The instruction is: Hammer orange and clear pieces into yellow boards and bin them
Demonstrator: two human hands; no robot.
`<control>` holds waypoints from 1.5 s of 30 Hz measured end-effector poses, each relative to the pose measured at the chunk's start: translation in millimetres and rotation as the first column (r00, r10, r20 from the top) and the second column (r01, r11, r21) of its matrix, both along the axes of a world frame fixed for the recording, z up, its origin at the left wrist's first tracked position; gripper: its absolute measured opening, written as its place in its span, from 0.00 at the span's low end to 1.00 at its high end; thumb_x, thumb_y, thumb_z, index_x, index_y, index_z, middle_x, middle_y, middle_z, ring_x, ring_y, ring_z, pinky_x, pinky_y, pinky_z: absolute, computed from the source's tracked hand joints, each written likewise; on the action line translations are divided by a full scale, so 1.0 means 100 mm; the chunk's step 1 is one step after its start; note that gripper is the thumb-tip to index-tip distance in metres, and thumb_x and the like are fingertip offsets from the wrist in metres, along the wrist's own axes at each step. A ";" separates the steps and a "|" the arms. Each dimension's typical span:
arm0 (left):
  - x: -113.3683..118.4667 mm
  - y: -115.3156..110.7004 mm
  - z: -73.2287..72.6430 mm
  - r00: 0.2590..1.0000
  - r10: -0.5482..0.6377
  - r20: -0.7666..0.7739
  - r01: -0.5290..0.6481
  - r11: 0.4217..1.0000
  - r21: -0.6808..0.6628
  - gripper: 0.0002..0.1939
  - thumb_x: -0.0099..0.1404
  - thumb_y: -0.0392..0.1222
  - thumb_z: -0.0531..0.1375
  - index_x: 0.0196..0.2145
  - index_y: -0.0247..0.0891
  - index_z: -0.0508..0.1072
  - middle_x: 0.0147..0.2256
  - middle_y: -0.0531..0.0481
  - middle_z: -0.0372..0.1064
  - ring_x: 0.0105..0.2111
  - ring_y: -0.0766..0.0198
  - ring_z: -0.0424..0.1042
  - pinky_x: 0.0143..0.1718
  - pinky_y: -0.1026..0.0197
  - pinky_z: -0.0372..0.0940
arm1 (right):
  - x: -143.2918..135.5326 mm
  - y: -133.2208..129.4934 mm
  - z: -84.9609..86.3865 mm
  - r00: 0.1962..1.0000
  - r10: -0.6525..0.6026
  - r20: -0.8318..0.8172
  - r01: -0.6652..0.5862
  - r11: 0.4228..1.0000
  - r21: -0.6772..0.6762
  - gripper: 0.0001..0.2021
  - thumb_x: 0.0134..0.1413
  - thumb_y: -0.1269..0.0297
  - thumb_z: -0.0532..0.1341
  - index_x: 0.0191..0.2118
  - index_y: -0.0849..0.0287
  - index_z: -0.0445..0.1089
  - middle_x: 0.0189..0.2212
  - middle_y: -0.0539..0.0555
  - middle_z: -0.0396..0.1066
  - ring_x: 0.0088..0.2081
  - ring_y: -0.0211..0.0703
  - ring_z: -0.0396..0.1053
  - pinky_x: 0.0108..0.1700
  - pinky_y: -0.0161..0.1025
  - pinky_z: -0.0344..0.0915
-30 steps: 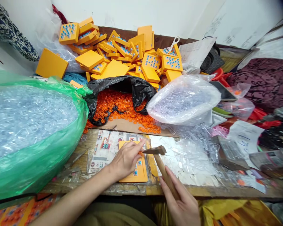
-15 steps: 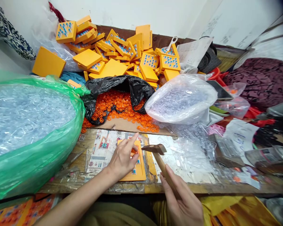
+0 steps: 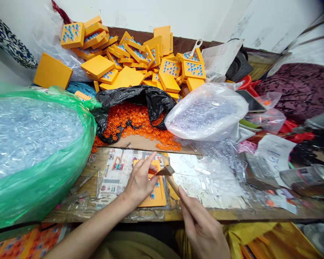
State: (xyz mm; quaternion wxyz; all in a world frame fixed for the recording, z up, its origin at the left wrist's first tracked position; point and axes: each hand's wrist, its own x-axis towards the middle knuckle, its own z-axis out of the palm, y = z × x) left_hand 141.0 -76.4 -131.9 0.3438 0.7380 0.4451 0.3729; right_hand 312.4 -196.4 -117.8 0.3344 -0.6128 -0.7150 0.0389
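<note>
In the head view a flat yellow-orange plastic case (image 3: 158,196) with small blue-and-clear parts lies on the bench. My left hand (image 3: 139,183) rests over its left side, index finger stretched forward. Its thumb and middle finger curl toward each other at a small orange spot on the case; whatever they grip there is too small to tell. A hammer (image 3: 174,185) is in my right hand (image 3: 203,225), held by its wooden handle. The narrow end of its metal head is right by my left fingertips, above the case.
Behind the case, orange rings (image 3: 135,120) spill from a black bag (image 3: 104,108). Bags of clear plastic parts flank it: green (image 3: 70,158) on the left, white (image 3: 205,135) on the right. Yellow cases (image 3: 126,77) pile up against the wall. Clear pieces (image 3: 221,172) and a jar (image 3: 307,180) lie rightward.
The hammer head has moved left and slightly down, closer to my left fingertips. My right hand has shifted a little left with it. The left hand stays almost in place.
</note>
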 end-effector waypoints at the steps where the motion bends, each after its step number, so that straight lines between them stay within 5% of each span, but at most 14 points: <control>1: 0.00 0.00 0.00 1.000 0.003 0.005 -0.003 1.000 0.001 0.37 0.55 0.29 0.61 0.62 0.40 0.58 0.32 0.51 0.74 0.39 0.58 0.71 0.46 0.54 0.66 | 0.00 0.00 0.00 1.000 0.003 0.014 -0.003 1.000 -0.008 0.25 0.62 0.75 0.54 0.63 0.51 0.61 0.42 0.52 0.77 0.37 0.38 0.78 0.42 0.29 0.71; 10: -0.01 -0.03 0.00 1.000 0.009 0.025 -0.008 0.999 -0.034 0.34 0.56 0.28 0.59 0.60 0.37 0.60 0.32 0.51 0.73 0.38 0.58 0.72 0.47 0.53 0.66 | 0.06 0.00 -0.01 0.982 -0.082 -0.170 0.080 0.997 -0.019 0.23 0.60 0.72 0.59 0.60 0.51 0.65 0.49 0.53 0.75 0.46 0.43 0.76 0.47 0.32 0.71; 14: -0.01 -0.03 0.00 1.000 0.013 0.012 -0.012 0.999 -0.044 0.35 0.55 0.27 0.59 0.61 0.37 0.59 0.32 0.51 0.73 0.38 0.59 0.72 0.47 0.53 0.66 | 0.06 0.01 0.05 0.990 -0.036 -0.135 0.037 0.999 0.005 0.26 0.60 0.74 0.58 0.62 0.49 0.61 0.48 0.52 0.75 0.45 0.40 0.75 0.48 0.32 0.69; 19: 0.00 -0.02 0.03 1.000 0.024 -0.012 -0.024 0.998 -0.059 0.35 0.55 0.27 0.59 0.61 0.35 0.59 0.33 0.49 0.73 0.39 0.59 0.72 0.47 0.54 0.66 | 0.06 0.00 0.09 1.000 0.008 0.018 -0.006 0.993 -0.118 0.23 0.63 0.72 0.55 0.62 0.52 0.61 0.43 0.53 0.76 0.37 0.38 0.77 0.42 0.29 0.70; 24: 0.01 -0.03 0.02 1.000 0.023 -0.018 -0.024 0.998 -0.054 0.34 0.55 0.28 0.60 0.60 0.33 0.60 0.32 0.49 0.73 0.38 0.59 0.71 0.47 0.54 0.67 | 0.08 -0.03 0.08 1.000 0.006 -0.011 -0.007 0.999 -0.045 0.27 0.61 0.75 0.55 0.64 0.49 0.59 0.44 0.53 0.76 0.40 0.40 0.77 0.45 0.32 0.70; 29: -0.03 -0.03 0.10 1.000 0.001 -0.025 -0.003 0.998 -0.063 0.34 0.53 0.27 0.62 0.59 0.32 0.62 0.33 0.48 0.74 0.38 0.58 0.72 0.47 0.53 0.68 | 0.07 -0.03 -0.03 0.992 -0.002 -0.124 -0.019 0.986 -0.165 0.24 0.60 0.72 0.56 0.61 0.48 0.64 0.45 0.52 0.76 0.41 0.41 0.77 0.45 0.32 0.71; 31: -0.05 0.04 0.20 0.999 -0.031 -0.028 0.029 0.997 -0.069 0.31 0.52 0.29 0.65 0.55 0.35 0.67 0.34 0.48 0.75 0.39 0.58 0.73 0.46 0.53 0.68 | 0.05 -0.01 -0.11 0.936 -0.169 -0.308 0.104 0.970 -0.218 0.19 0.58 0.65 0.60 0.56 0.51 0.70 0.47 0.53 0.76 0.46 0.45 0.76 0.48 0.36 0.71; 33: -0.03 0.20 0.29 0.996 -0.055 -0.066 0.053 0.998 -0.029 0.21 0.55 0.32 0.64 0.48 0.36 0.73 0.37 0.46 0.76 0.40 0.57 0.73 0.47 0.53 0.68 | 0.03 0.03 -0.17 0.782 -0.383 -0.492 0.243 0.914 -0.325 0.20 0.54 0.58 0.64 0.53 0.56 0.72 0.49 0.56 0.75 0.47 0.51 0.75 0.46 0.39 0.73; 37: 0.18 0.68 0.29 0.981 -0.097 -0.166 0.105 0.993 0.044 0.11 0.60 0.29 0.57 0.39 0.35 0.76 0.44 0.42 0.75 0.46 0.56 0.72 0.52 0.51 0.65 | 0.02 0.13 -0.24 0.464 -0.555 -0.690 0.250 0.829 -0.500 0.34 0.44 0.51 0.69 0.58 0.58 0.66 0.46 0.59 0.76 0.33 0.46 0.76 0.25 0.35 0.71; 40: 0.37 0.99 0.16 0.973 -0.127 -0.191 0.133 0.991 0.021 0.10 0.56 0.26 0.58 0.32 0.36 0.76 0.37 0.43 0.76 0.41 0.53 0.74 0.48 0.48 0.67 | 0.04 0.16 -0.24 0.400 -0.540 -0.740 0.189 0.839 -0.510 0.36 0.43 0.52 0.70 0.59 0.56 0.64 0.37 0.54 0.77 0.18 0.33 0.64 0.16 0.31 0.60; 45: 0.31 1.04 0.06 0.980 -0.130 -0.147 0.135 0.990 0.025 0.08 0.56 0.27 0.57 0.31 0.36 0.74 0.31 0.45 0.74 0.33 0.57 0.73 0.40 0.52 0.69 | 0.04 0.12 -0.26 0.416 -0.527 -0.741 0.230 0.849 -0.475 0.35 0.42 0.52 0.70 0.59 0.54 0.66 0.39 0.55 0.76 0.19 0.34 0.64 0.18 0.33 0.60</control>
